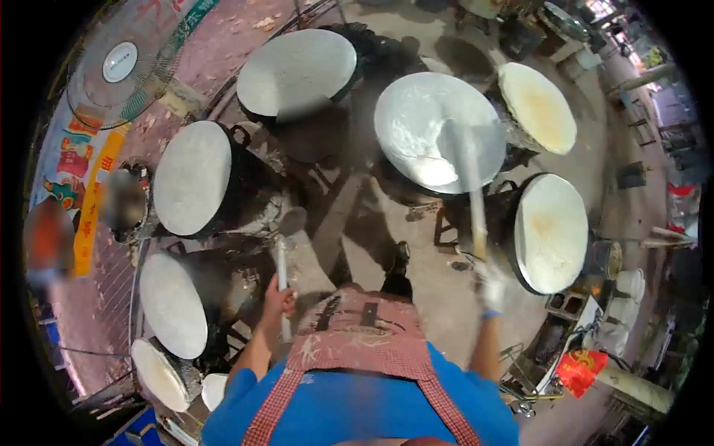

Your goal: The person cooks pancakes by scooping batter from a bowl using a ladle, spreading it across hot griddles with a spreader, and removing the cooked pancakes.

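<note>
My right hand, in a white glove, is closed around the pale handle of a long spatula. The spatula's blade, smeared by motion, reaches into a wide metal wok. White, wet-looking stuff coats the wok's left side and pools at its bottom. My bare left hand grips the light-coloured handle of a ladle, whose dark round head points away from me, over the floor between the pans.
Round pans with flat white sheets stand around me: left, lower left, far left of centre, right and far right. A fan stands at upper left. A red bag lies lower right.
</note>
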